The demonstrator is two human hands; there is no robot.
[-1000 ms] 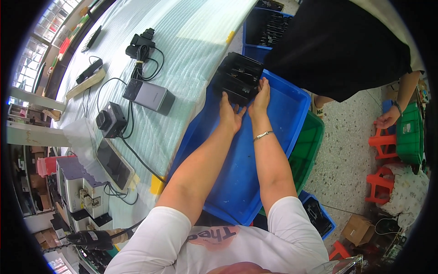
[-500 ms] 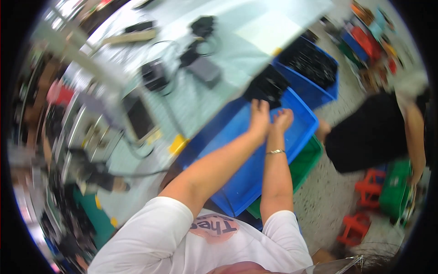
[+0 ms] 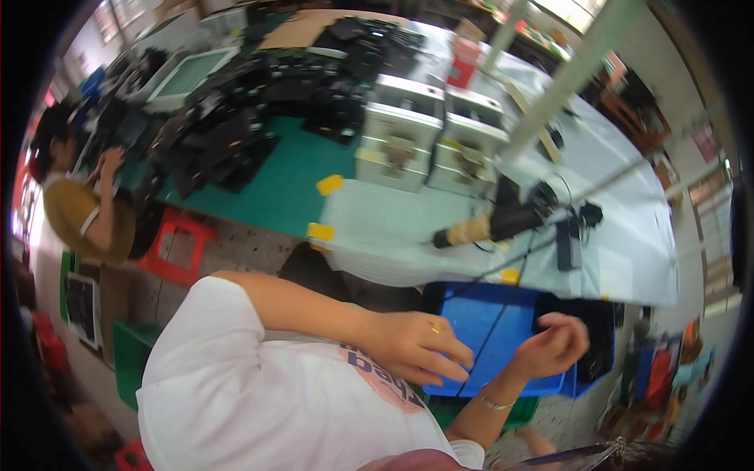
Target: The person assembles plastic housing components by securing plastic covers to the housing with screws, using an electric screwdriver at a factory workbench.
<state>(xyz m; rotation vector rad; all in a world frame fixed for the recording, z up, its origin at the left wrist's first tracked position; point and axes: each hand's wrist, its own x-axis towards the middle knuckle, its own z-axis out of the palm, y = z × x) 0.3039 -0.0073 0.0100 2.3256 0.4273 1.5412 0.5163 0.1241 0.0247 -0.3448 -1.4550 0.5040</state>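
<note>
My left hand [image 3: 415,345], a ring on one finger, hovers before my shirt at the near left edge of a blue plastic tray [image 3: 479,314]. Its fingers are spread, loosely bent, with nothing in them. Over the tray's right side is my right hand [image 3: 552,345], a bracelet on the wrist; the fingers curl loosely apart, and I see nothing held. Black parts [image 3: 593,322] lie beyond this hand, partly hidden by it. A thin dark cable crosses in front of the tray. Above the table edge hangs a black power screwdriver [image 3: 503,224] with a tan wrapped end.
Two white box-shaped machines [image 3: 400,133] stand on the table beside a green mat [image 3: 290,169] with many black flat parts [image 3: 228,141]. A pole [image 3: 565,71] rises from the table. Another person [image 3: 86,196] sits at the far left near a red stool [image 3: 177,243].
My view has swung left along the table. Both hands, formerly together at the black parts in the tray's far end, are now apart and closer to my body.
</note>
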